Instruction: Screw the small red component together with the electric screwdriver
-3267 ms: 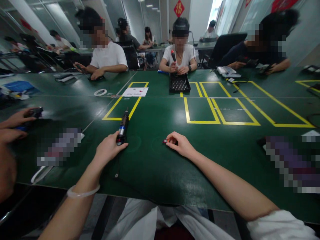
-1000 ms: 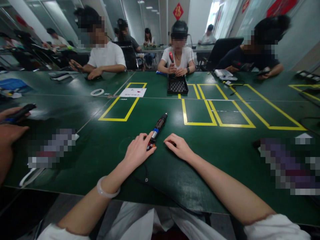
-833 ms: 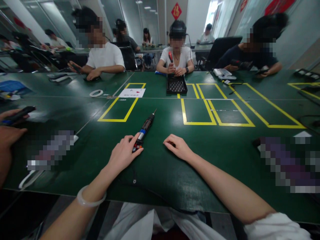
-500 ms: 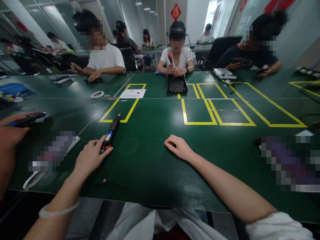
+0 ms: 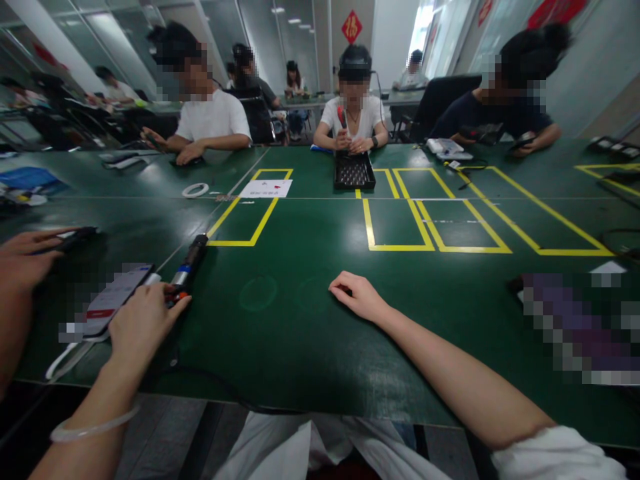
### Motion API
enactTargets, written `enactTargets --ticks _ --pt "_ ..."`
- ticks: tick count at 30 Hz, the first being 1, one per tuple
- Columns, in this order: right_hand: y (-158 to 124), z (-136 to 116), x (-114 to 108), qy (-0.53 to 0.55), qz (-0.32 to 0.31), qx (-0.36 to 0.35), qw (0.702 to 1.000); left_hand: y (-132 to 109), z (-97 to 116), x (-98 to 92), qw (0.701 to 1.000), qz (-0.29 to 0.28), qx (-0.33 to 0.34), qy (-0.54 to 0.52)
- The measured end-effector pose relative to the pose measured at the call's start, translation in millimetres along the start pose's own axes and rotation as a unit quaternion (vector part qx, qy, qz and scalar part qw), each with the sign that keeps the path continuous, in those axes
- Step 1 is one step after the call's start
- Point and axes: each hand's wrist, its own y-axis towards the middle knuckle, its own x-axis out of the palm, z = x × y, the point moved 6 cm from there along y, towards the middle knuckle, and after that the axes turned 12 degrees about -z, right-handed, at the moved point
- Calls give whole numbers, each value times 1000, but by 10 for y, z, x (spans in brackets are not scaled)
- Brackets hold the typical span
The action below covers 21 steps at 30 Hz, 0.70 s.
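My left hand (image 5: pixel 145 320) is closed around the rear end of an electric screwdriver (image 5: pixel 189 265), black with a blue band and a bit of orange-red near my fingers. The tool lies low over the table and points away from me, its front end close to the yellow tape corner. A phone (image 5: pixel 117 300) with a lit screen lies just left of that hand, partly covered by it. On the table to the right rests my right hand (image 5: pixel 359 296), fingers curled in and nothing visible in them.
A co-worker's hand (image 5: pixel 30 260) with a dark tool is at the left edge. Yellow tape outlines (image 5: pixel 400 248) mark the green table (image 5: pixel 300 347). Farther off are a white card (image 5: pixel 265 189), a tape roll (image 5: pixel 195 191) and a black tray (image 5: pixel 354 185) before a seated person.
My left hand has moved left with the electric screwdriver, bringing it beside the phone. My right hand has stayed in place.
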Motion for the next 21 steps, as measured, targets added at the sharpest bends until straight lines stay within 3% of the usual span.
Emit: enactTargets --ticks 4,8,11,13,17,21 --pt "4 -4 1 -1 -1 2 1000 -20 39 -77 995 -3 -40 87" --pt "11 3 8 -1 -1 0 1000 -40 313 -185 999 23 -17 22" --pt "15 9 11 -2 -1 0 1000 -65 803 -143 986 -16 71 -150" --pt "13 11 13 1 0 -1 1000 -97 1265 -91 947 -74 170 -261" --pt "-1 17 26 41 -2 -4 999 -170 2104 -38 873 -173 301 -343" --pt "-9 -3 52 77 -23 -7 997 -204 2613 46 805 -261 343 -407"
